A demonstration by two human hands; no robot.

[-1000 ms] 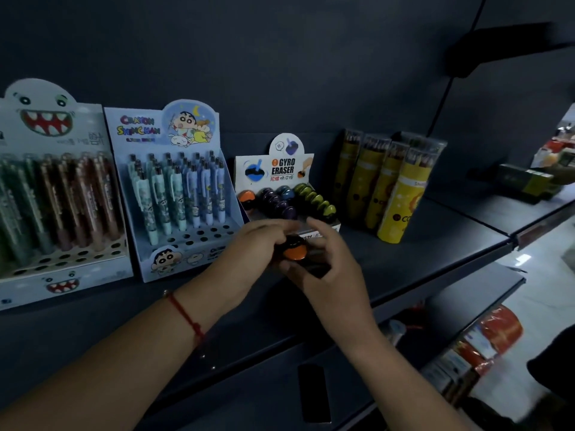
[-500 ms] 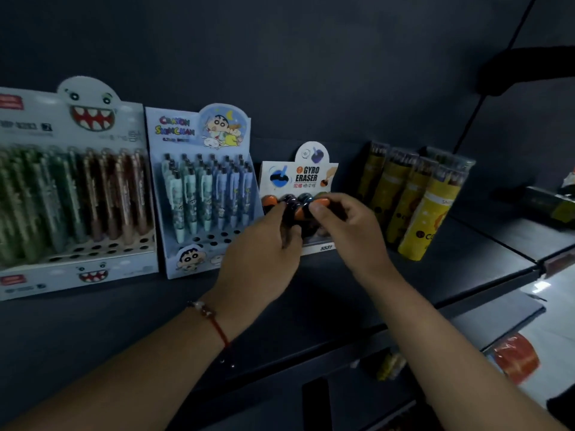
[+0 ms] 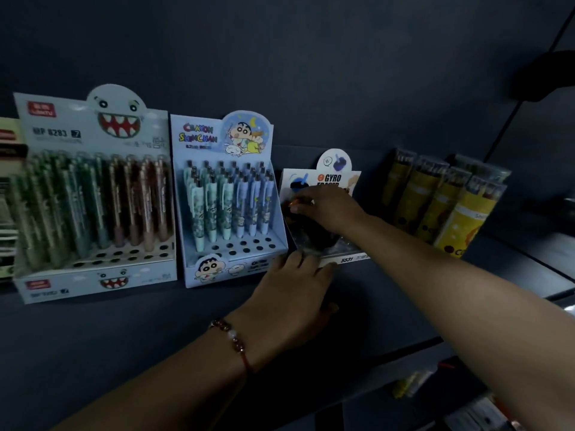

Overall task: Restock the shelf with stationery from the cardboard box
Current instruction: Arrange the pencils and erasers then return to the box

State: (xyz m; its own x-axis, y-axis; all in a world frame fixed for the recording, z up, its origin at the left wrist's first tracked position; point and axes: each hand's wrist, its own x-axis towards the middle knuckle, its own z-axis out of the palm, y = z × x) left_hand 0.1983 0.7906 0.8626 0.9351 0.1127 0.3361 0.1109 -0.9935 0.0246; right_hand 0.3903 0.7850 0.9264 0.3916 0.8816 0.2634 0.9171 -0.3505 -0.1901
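Shelf [image 3: 93, 331], rear edge: gyro eraser box [image 3: 337, 178]. Right hand [image 3: 326, 209] inside, grasp unclear; left hand [image 3: 292, 290] open-fingered, touching box front.

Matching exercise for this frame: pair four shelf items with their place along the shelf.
Items:
1. monster-face pen display
2. Crayon Shinchan pen display
3. gyro eraser box
4. yellow tubes

Places:
A. farthest right of the four
B. under the right hand
C. farthest left of the four
D. between the monster-face display and the eraser box

Pairs: 1-C, 2-D, 3-B, 4-A
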